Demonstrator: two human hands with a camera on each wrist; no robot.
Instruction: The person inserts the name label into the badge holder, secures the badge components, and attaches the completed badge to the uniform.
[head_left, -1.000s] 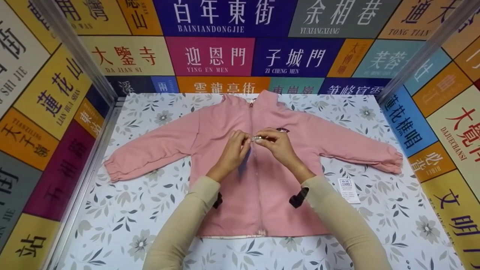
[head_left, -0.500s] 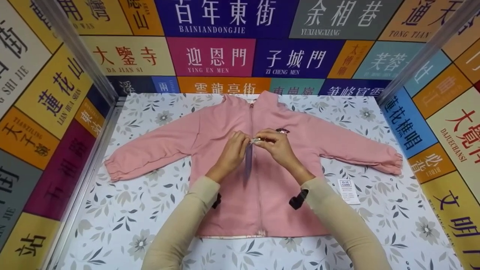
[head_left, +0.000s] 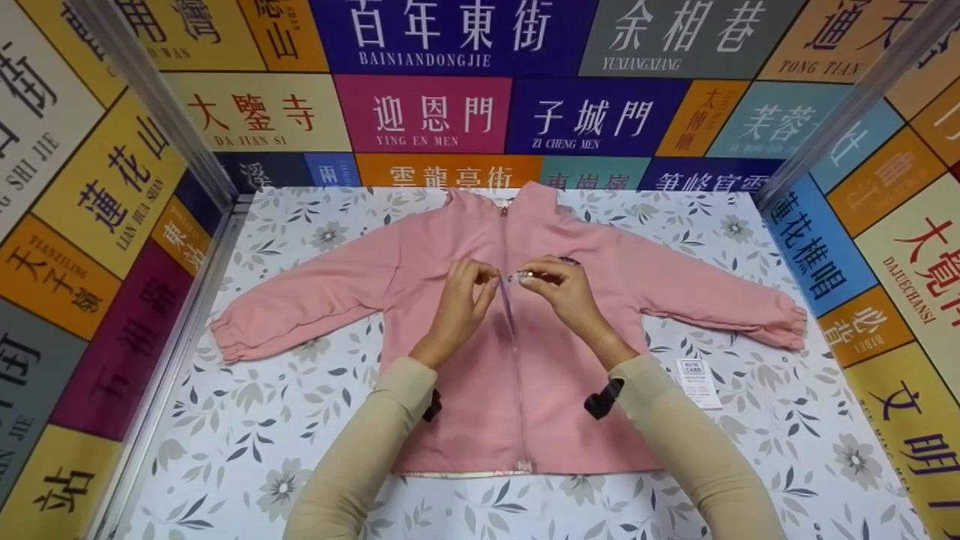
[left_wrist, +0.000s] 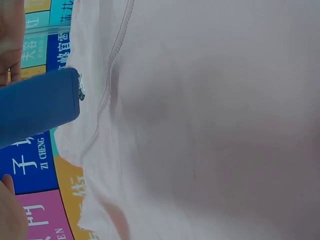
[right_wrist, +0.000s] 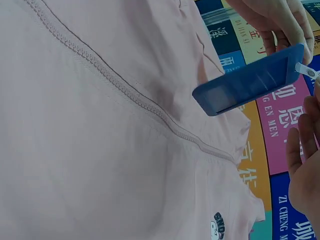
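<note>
A blue badge holder point(head_left: 508, 307) hangs nearly edge-on between the hands in the head view. My left hand point(head_left: 463, 300) pinches it near its top, as the right wrist view shows with the holder's blue frame point(right_wrist: 247, 80) and a clear strap point(right_wrist: 307, 71). My right hand point(head_left: 559, 289) holds a small shiny clip point(head_left: 523, 276) between thumb and fingers. Whether strap and clip are joined is too small to tell. Beneath both hands lies a pink zip-up jacket point(head_left: 442, 405), front up, sleeves spread, its zipper closed.
The jacket lies on a table point(head_left: 247, 435) covered in leaf-patterned cloth. A white printed card point(head_left: 697, 382) rests to the right, under the jacket's right-hand sleeve. Panels with large lettering point(head_left: 420, 112) wall the back and both sides.
The badge holder has swung and turned edge-on, its lower end now pointing slightly right. My right hand has moved a little right, widening the gap between the hands. The jacket stays put.
</note>
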